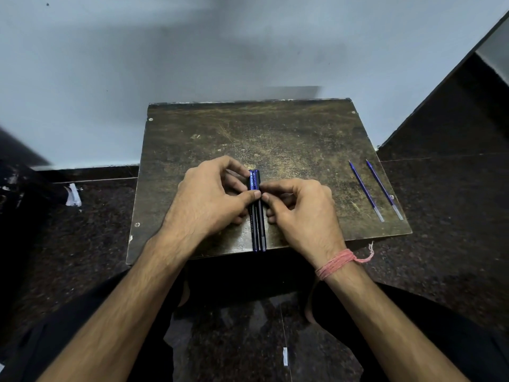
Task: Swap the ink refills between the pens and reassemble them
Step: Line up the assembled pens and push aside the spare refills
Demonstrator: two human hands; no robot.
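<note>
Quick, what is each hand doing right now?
Left hand: pinching the two dark blue-and-black pens lying side by side.
Right hand: pinching the same pens.

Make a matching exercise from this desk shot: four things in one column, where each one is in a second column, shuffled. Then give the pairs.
Things
1. two pen bodies
2. two ink refills
3. pink thread band
4. left hand

Places
A. tied round the right wrist
B. lying apart from the hands, near the board's right edge
C. side by side at the board's near middle, held between both hands
D. gripping the pens from their left side

Pairs: 1-C, 2-B, 3-A, 4-D. The right hand pinches the same pens from the other side.
</note>
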